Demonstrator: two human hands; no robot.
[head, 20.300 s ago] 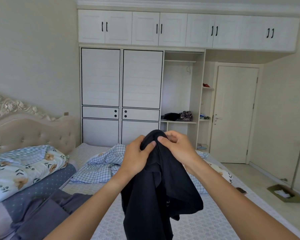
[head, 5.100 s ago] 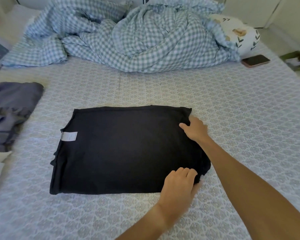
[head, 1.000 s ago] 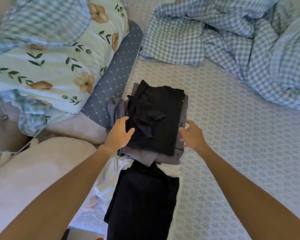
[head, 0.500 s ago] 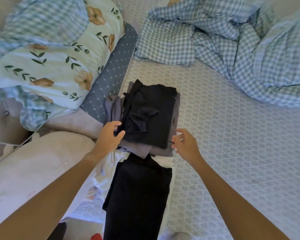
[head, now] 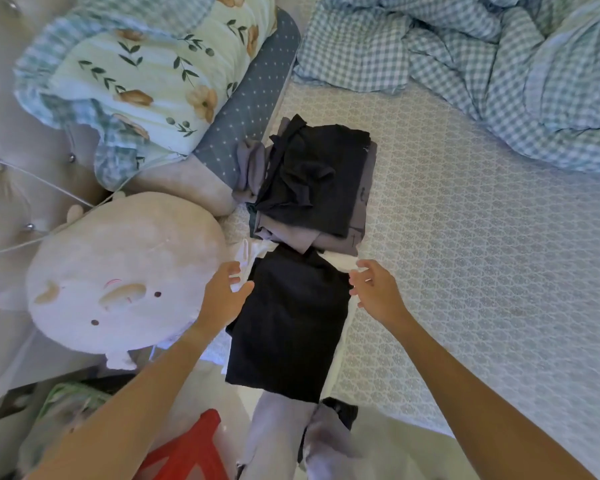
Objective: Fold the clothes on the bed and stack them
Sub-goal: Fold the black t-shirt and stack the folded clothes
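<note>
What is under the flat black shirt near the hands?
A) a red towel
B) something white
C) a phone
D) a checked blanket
B: white fabric peeks out around the edges of the folded black shirt, between the left hand and the right hand.

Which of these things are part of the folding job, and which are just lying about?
Job: folded black shirt; white garment under it; dark pile beyond; left hand; right hand.
Lying about: plush; floral pillow; checked duvet; red stool.
</note>
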